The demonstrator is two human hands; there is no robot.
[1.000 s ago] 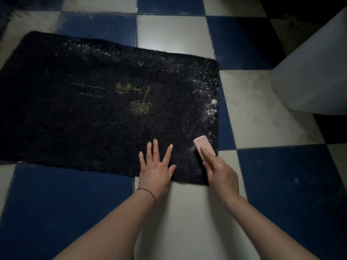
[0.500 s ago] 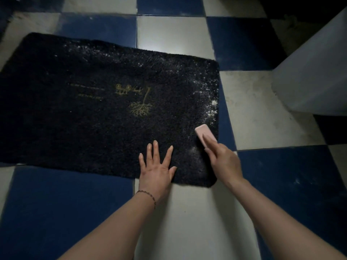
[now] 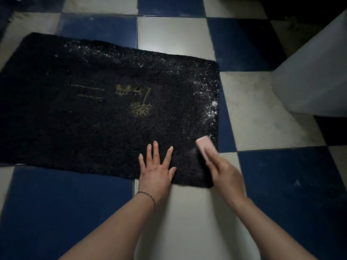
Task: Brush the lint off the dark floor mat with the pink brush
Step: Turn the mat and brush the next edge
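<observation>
The dark shaggy floor mat (image 3: 93,113) lies on a blue and white checkered floor, with a small gold design near its middle. White lint (image 3: 211,107) speckles its right edge and far edge. My left hand (image 3: 156,169) presses flat on the mat's near edge, fingers spread. My right hand (image 3: 224,170) grips the pink brush (image 3: 205,147), which rests on the mat near its near right corner. The right hand and brush are blurred by motion.
A large pale object (image 3: 315,77) stands on the floor to the right of the mat. Blue and white tiles (image 3: 187,212) surround the mat on all sides.
The right hand moved the brush away from me along the mat's right edge, then back a little toward me. The left hand has stayed put.
</observation>
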